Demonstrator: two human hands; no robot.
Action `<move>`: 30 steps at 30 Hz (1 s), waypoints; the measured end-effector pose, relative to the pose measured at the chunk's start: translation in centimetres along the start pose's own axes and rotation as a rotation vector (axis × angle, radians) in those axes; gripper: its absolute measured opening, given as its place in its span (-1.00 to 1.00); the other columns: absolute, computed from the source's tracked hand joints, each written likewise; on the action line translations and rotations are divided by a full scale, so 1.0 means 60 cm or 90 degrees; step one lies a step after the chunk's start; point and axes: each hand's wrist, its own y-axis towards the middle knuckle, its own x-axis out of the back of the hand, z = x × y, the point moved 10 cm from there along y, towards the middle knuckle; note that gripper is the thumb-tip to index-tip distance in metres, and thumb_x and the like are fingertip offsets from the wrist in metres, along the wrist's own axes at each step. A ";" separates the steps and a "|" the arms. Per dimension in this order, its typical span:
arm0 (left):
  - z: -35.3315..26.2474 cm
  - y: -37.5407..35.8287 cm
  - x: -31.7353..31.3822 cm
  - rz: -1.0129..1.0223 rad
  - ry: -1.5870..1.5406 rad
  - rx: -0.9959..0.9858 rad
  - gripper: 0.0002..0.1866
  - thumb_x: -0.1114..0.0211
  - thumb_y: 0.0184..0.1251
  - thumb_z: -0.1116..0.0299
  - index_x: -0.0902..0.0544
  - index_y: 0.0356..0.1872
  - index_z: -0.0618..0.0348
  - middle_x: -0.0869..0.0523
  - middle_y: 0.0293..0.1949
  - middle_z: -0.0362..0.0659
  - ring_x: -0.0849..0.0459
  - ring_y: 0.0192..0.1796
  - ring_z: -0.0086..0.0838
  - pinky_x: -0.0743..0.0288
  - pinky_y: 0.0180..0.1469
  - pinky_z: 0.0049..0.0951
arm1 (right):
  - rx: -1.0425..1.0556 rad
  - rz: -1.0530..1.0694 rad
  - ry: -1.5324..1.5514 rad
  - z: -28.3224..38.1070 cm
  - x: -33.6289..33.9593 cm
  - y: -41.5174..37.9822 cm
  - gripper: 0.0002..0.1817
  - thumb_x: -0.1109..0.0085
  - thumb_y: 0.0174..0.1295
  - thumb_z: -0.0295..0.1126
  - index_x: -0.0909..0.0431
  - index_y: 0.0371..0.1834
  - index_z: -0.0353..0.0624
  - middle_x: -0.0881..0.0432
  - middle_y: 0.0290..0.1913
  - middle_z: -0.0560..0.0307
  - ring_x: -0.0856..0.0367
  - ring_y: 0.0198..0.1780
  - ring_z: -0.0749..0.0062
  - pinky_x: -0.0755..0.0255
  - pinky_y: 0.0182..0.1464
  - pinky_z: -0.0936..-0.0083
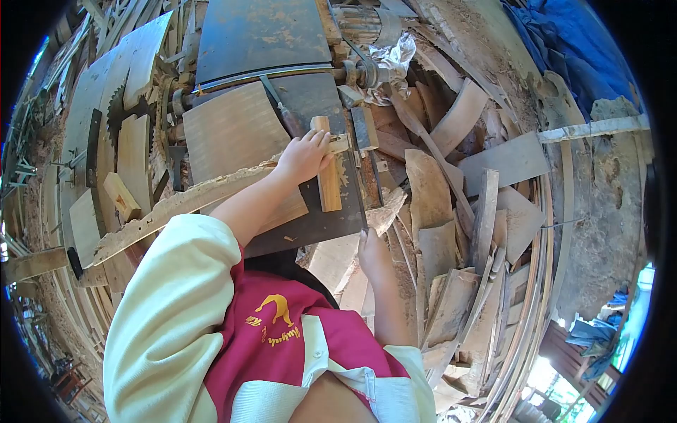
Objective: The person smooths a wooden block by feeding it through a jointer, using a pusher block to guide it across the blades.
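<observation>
My left hand is closed over a long, rough-edged strip of wood that runs from the lower left up under my forearm. Just past my fingers a short wooden end sticks out, in line with the strip. Under that hand a smooth, pale wooden block lies across the dark machine table. Down at the table's right corner, my right hand has its fingers closed close to a thin dark edge; what they hold is hidden. A flat brown board rests beyond the strip.
A screwdriver-like tool lies by the board. Behind it is a blue-grey machine panel with a pulley at its right. Toothed saw blades stand at the left. Offcuts pile up to the right, near a blue tarp.
</observation>
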 end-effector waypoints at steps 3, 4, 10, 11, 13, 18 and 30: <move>-0.003 -0.001 0.004 0.025 -0.001 -0.007 -0.46 -0.05 0.21 0.11 -0.34 0.13 0.27 -0.46 0.10 -0.04 -0.41 0.16 -0.29 -0.42 -0.02 -0.32 | -0.005 0.027 -0.047 0.007 0.024 0.010 -0.68 0.28 0.31 -0.18 -0.34 -0.28 -0.22 -0.54 -0.48 -0.25 -0.52 -0.36 -0.18 -0.36 -0.29 0.03; -0.001 -0.001 0.003 0.027 0.002 -0.004 -0.46 -0.05 0.21 0.11 -0.34 0.13 0.27 -0.46 0.10 -0.04 -0.41 0.16 -0.29 -0.42 -0.02 -0.32 | -0.006 0.046 -0.057 0.012 0.029 0.015 -0.68 0.28 0.31 -0.18 -0.35 -0.29 -0.23 -0.54 -0.46 -0.26 -0.52 -0.34 -0.18 -0.36 -0.29 0.04; -0.005 -0.002 0.008 -0.018 0.030 -0.024 -0.45 -0.12 0.13 0.13 -0.38 0.09 0.30 -0.48 0.06 -0.07 -0.42 0.13 -0.34 -0.44 -0.10 -0.39 | 0.054 0.026 -0.037 0.060 0.025 0.102 -0.68 0.29 0.30 -0.20 -0.37 -0.26 -0.24 -0.55 -0.37 -0.26 -0.53 -0.26 -0.16 -0.36 -0.21 0.05; -0.006 -0.002 0.007 -0.014 0.027 -0.026 -0.45 -0.13 0.13 0.13 -0.38 0.09 0.30 -0.48 0.05 -0.07 -0.42 0.13 -0.33 -0.44 -0.11 -0.39 | 0.050 0.033 -0.037 0.071 0.021 0.125 -0.68 0.29 0.30 -0.21 -0.37 -0.25 -0.23 -0.56 -0.35 -0.26 -0.53 -0.24 -0.16 -0.36 -0.18 0.05; -0.005 -0.002 0.006 -0.011 0.026 -0.022 -0.45 -0.13 0.13 0.13 -0.38 0.09 0.30 -0.48 0.05 -0.06 -0.43 0.12 -0.33 -0.44 -0.11 -0.40 | 0.057 0.033 -0.029 0.088 0.014 0.177 -0.67 0.29 0.28 -0.21 -0.39 -0.22 -0.24 -0.56 -0.31 -0.26 -0.52 -0.19 -0.16 -0.35 -0.12 0.06; -0.009 -0.003 0.006 -0.032 0.042 -0.030 -0.44 -0.13 0.12 0.13 -0.38 0.09 0.30 -0.47 0.07 -0.04 -0.45 0.13 -0.32 -0.45 -0.12 -0.39 | 0.064 0.054 -0.022 0.117 -0.009 0.287 -0.66 0.29 0.28 -0.21 -0.41 -0.21 -0.26 -0.53 -0.18 -0.26 -0.49 -0.09 -0.12 -0.35 -0.06 0.10; -0.005 0.000 -0.004 0.002 0.050 -0.012 -0.46 -0.07 0.20 0.10 -0.34 0.13 0.25 -0.47 0.09 -0.04 -0.42 0.15 -0.32 -0.43 -0.02 -0.36 | 0.081 -0.083 0.056 0.067 -0.032 0.194 -0.73 0.25 0.29 -0.23 -0.33 -0.31 -0.22 -0.55 -0.38 -0.27 -0.54 -0.31 -0.16 -0.37 -0.28 0.01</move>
